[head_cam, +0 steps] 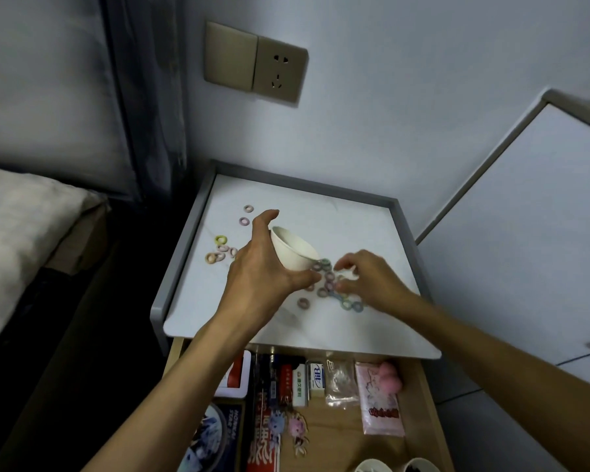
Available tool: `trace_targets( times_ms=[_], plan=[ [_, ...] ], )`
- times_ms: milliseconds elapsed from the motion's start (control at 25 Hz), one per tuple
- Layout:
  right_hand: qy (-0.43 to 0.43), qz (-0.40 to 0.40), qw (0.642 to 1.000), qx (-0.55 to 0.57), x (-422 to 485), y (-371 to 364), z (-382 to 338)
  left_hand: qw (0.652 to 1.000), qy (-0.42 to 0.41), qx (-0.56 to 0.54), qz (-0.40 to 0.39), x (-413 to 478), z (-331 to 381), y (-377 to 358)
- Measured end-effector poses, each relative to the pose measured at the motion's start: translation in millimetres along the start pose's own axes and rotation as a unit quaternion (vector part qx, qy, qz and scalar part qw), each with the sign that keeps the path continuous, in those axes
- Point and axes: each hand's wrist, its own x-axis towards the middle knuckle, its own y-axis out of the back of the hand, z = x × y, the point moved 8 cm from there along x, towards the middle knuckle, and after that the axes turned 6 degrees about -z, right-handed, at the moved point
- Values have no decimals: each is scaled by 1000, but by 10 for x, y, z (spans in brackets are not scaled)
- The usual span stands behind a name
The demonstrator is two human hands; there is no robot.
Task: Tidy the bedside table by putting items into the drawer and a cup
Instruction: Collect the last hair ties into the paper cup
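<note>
My left hand grips a white paper cup, tilted on its side over the white top of the bedside table, mouth facing up and left. My right hand hovers just right of the cup, fingers curled over a heap of small coloured hair rings. Whether it pinches any ring is hidden by the fingers. More hair rings lie loose at the table's left, two others farther back. Below the top, the wooden drawer stands pulled out.
The drawer holds packets, small boxes, a pink sachet, keychain charms and two more cups at its front. A bed lies left, a wall socket above, a white cabinet right. Raised grey rims edge the table.
</note>
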Motion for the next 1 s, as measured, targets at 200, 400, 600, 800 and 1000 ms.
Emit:
trace_targets(
  times_ms=[200,400,600,800,1000],
  plan=[
    [13,84,993,83,45,-256,106,1000,-1,8,3,4,-12,2],
    [46,92,993,55,41,-242,0,1000,-7,12,3,7,37,-18],
    [24,49,996,70,49,-152,17,1000,-3,3,0,6,1,-8],
    [65,124,976,168,-82,555,-334,1000,-6,6,-2,-14,33,-5],
    [202,-24,955,216,-298,614,-1234,1000,-11,0,-21,-10,59,-73]
  ],
)
